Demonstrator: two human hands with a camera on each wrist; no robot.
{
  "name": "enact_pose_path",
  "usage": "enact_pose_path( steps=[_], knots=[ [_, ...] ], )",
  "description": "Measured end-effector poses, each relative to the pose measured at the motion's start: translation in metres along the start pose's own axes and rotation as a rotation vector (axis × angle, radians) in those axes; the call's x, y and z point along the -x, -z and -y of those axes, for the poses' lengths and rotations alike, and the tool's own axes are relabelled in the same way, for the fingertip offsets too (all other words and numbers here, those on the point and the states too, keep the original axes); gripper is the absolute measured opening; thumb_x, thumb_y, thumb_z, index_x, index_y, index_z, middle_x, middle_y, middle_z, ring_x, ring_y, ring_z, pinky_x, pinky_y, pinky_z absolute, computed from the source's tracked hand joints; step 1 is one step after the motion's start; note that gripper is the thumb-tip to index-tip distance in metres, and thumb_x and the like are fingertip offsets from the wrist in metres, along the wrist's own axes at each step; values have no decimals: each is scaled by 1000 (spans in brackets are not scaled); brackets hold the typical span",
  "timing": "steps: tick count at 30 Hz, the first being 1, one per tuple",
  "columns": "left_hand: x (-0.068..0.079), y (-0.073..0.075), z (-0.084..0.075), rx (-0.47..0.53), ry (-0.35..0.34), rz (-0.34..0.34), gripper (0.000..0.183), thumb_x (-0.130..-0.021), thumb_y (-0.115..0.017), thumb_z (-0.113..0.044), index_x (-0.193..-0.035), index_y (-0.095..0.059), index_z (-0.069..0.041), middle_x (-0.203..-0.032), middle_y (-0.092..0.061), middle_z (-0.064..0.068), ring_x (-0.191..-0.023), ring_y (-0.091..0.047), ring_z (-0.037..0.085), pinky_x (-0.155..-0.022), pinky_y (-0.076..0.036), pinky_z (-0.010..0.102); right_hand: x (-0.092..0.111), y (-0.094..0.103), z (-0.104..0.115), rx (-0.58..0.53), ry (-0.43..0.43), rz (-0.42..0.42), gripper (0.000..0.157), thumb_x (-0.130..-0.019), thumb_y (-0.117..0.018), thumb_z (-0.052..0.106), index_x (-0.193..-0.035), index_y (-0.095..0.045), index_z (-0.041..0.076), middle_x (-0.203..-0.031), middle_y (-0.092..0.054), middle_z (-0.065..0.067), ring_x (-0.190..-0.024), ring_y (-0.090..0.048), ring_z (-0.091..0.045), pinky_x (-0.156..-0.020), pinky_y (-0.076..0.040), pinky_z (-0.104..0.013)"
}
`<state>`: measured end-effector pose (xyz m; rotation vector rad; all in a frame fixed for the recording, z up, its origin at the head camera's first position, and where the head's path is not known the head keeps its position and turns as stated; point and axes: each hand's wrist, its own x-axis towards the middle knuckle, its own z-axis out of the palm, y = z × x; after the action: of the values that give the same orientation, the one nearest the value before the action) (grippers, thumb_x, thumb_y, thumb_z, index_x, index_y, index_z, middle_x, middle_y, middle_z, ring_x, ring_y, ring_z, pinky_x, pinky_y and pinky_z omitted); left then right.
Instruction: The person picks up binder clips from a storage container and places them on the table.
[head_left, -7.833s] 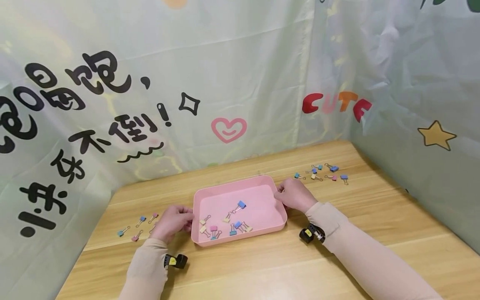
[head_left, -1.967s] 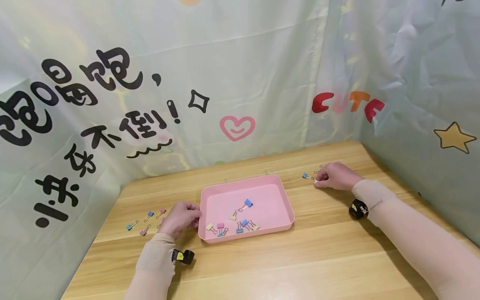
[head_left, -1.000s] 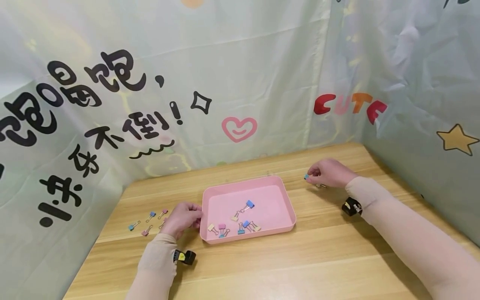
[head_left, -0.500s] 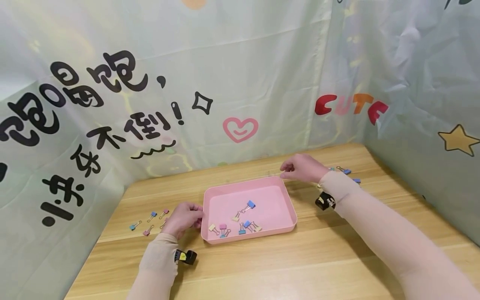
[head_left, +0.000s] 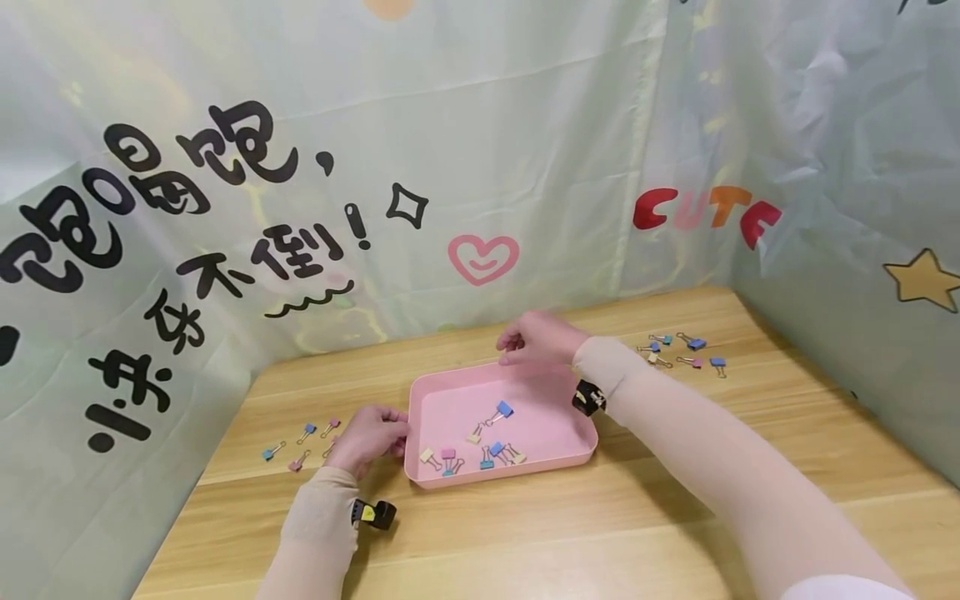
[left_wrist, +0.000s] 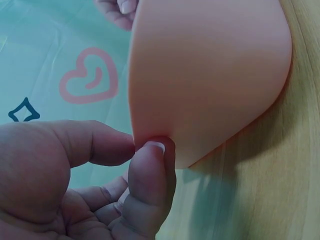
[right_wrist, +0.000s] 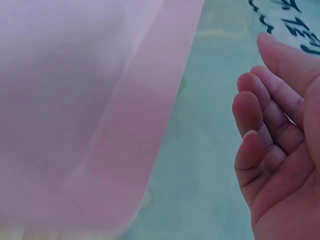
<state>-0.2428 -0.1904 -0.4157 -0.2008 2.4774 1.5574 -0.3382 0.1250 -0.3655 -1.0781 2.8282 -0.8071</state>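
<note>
My left hand [head_left: 371, 439] pinches the left end of a pink tray [head_left: 577, 457] between thumb and index finger, close up in the left wrist view. My right hand [head_left: 542, 337] hovers over the tray's back rim, its fingers [right_wrist: 247, 112] loosely bent and apart from the thumb. Nothing shows between them in the right wrist view. Inside the tray lie several binder clips: a large blue clip [head_left: 504, 408] near the middle, and yellow, pink, teal and blue ones, among them a pink clip [head_left: 447, 455], along the front.
More binder clips lie on the wooden table [head_left: 510, 533]. One group, with a pink clip [head_left: 692, 362], is at the back right. Another, with a teal clip [head_left: 268, 454], sits left of my left hand. Printed curtains [head_left: 525, 150] stand behind and at the sides.
My right hand has gone left from the back-right clips to above the tray. A yellow clip seen in the tray's left part in the oldest frame is gone from there. My left hand stays put.
</note>
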Motion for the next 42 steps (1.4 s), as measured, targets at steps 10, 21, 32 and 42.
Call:
enact_pose_path(
  steps=[10,21,32,42],
  knots=[
    [-1,0,-1,-10,12,-5,14,-86,-63,-2,-98,-64,4,-84,-63,16,-67,-59,20,-59,-54,29,-26,-39,30,-80,100,145,26,-84,-76,27,-103,-74,10,-80,-65,12,-75,-59,-6,-70,-50,-22],
    [-1,1,-2,-19,23,-4,14,-86,-63,-3,-99,-64,4,-84,-63,15,-66,-59,19,-59,-53,29,-35,-76,62,-35,212,318,20,-82,-77,25,-99,-75,12,-75,-64,14,-68,-57,1,-65,-48,-15],
    [-3,0,1,-8,-4,-2,14,-85,-62,0,-97,-64,6,-81,-63,15,-63,-59,18,-57,-53,29,-28,-100,78,-73,198,471,10,-81,-79,24,-89,-76,20,-77,-66,14,-72,-54,2,-68,-48,-14],
    [-2,0,0,-8,-12,5,14,-85,-62,0,-97,-64,7,-81,-63,15,-63,-59,18,-56,-52,28,-26,-103,79,-62,168,458,6,-79,-80,22,-83,-75,23,-73,-65,15,-71,-54,0,-68,-47,-15]
  ],
)
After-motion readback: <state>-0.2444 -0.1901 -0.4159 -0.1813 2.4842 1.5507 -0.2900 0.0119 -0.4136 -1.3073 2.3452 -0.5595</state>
